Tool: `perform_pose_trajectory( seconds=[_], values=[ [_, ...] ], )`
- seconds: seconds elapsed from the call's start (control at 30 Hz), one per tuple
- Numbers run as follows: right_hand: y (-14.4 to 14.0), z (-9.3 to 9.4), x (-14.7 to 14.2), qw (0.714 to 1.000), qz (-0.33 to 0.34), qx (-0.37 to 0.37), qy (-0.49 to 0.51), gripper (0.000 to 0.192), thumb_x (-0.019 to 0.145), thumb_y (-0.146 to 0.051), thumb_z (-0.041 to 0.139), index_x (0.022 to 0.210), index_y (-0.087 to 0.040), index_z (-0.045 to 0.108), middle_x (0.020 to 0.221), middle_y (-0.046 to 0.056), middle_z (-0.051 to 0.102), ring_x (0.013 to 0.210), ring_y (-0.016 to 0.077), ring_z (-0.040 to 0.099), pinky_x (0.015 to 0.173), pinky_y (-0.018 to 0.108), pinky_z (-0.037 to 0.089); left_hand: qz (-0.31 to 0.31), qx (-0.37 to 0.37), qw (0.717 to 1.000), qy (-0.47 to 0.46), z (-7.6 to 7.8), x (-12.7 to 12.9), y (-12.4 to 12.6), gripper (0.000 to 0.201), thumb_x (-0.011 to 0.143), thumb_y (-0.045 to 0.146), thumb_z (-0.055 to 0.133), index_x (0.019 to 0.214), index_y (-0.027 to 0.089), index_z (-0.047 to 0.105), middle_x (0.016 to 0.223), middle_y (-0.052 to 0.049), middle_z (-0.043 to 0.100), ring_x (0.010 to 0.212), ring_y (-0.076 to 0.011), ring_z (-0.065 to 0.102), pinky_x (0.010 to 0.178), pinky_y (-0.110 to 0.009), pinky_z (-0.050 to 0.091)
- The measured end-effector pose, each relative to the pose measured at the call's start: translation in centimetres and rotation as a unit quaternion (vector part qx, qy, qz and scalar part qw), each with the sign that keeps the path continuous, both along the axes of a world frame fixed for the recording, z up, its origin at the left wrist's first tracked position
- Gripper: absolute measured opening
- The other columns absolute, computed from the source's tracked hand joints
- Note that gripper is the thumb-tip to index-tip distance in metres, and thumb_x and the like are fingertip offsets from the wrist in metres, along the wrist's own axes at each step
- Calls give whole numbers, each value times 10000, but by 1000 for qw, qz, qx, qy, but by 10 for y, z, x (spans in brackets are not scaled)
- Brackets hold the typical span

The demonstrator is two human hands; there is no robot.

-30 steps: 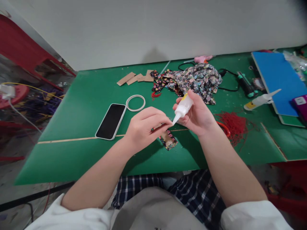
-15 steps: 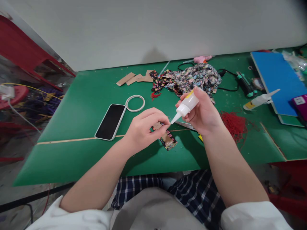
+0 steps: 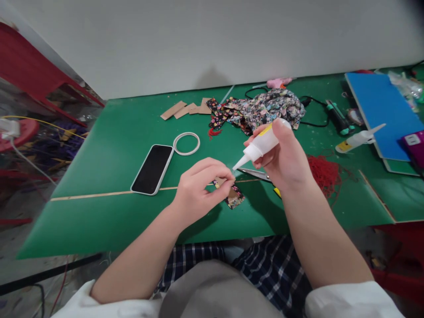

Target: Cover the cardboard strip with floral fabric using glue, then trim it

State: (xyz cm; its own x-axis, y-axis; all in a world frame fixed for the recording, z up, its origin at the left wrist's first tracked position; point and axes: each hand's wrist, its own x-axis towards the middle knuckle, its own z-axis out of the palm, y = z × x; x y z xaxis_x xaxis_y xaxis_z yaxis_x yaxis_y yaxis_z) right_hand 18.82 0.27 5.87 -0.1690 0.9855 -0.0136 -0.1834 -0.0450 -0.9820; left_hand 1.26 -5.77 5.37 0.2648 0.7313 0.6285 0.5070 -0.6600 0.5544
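A small translucent white glue bottle [image 3: 261, 144] with a yellow label is wrapped in the fingers of the right hand [image 3: 285, 157], tilted so its tapered nozzle points down-left. The tip sits just at a short floral-fabric-covered strip [image 3: 232, 194], pinched flat at its upper end by the left hand [image 3: 198, 187] fingertips.

The left hand [image 3: 198, 187] covers most of the small floral piece [image 3: 233, 197] it pinches; only its near end shows. The right hand [image 3: 281, 154] hides the handles of the scissors [image 3: 253, 173] and part of the glue bottle [image 3: 260, 145]. The blue board [image 3: 380, 106] and purple box [image 3: 415, 148] are cut off at the right edge. The desk [image 3: 109, 150] is blurred along its left side.
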Motion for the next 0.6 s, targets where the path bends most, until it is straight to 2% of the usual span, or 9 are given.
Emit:
perform_pose_trajectory(
  seconds=[0.13,0.3,0.43,0.6],
  values=[
    [-2,3,1,1000,-11,11,24,376,779,-608,489,798,-246,591,732,12,634,477,94,518,402,243,420,13,9,1000,-15,0,4,-3,122,779,69,598,765,190,606,735,-4,634,682,-106,591,626,-235,501],
    [-5,8,0,999,-19,13,40,360,783,-585,499,779,-240,601,736,14,628,489,100,520,398,249,418,91,72,993,-16,-4,5,-3,125,765,69,623,789,191,611,748,-3,628,687,-114,592,614,-246,501],
    [-8,9,-1,999,-28,34,32,345,790,-573,503,806,-242,601,734,15,635,536,116,559,408,242,422,117,110,987,31,-2,3,-3,160,750,101,655,874,192,612,803,-28,639,749,-148,605,682,-288,516],
    [-9,6,-1,996,-24,62,61,307,783,-539,547,800,-237,597,720,-1,651,542,116,570,391,225,419,123,162,974,101,2,2,-1,169,744,109,660,889,189,625,788,-24,634,724,-153,593,673,-296,505]
  ],
)
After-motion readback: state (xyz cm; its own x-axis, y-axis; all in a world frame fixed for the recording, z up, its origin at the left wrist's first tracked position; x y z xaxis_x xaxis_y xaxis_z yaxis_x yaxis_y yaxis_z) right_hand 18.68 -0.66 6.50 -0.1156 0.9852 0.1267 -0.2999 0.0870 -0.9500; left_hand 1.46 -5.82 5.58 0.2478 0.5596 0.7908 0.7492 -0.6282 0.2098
